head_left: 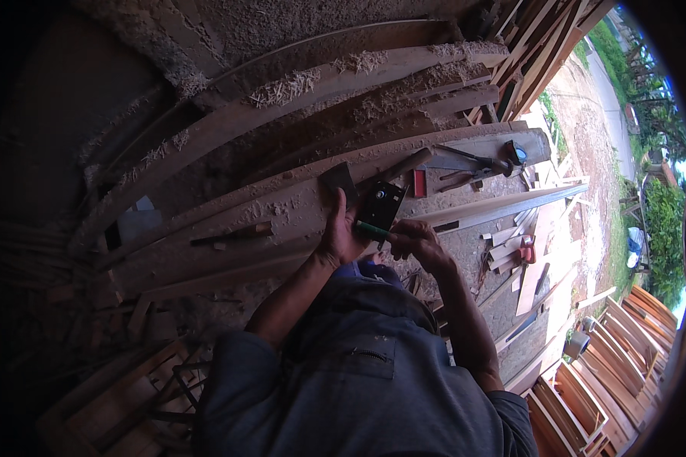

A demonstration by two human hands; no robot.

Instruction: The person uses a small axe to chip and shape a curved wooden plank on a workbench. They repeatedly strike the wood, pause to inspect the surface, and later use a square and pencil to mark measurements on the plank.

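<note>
My left hand (343, 234) holds a flat black lock case (383, 199), its thumb raised and its fingers behind the case. A round bright detail shows on the case's face. In my right hand (421, 245), the fingers are closed round a slim green tool (373, 231), which looks like a screwdriver or a marker. It lies across the lower edge of the lock case; its tip is hidden near my left palm. Just beyond my left thumb is a dark square piece (337, 181). Both hands are above the near side of a wooden workbench (305, 194).
A wooden-handled chisel (236, 234) lies left on the bench. Pincers (465, 177), a small red box (419, 183) and a blue round item (516, 152) lie to the right. A long mortised board (503, 206) extends rightward. Wood shavings (286, 87) cover the curved beams behind.
</note>
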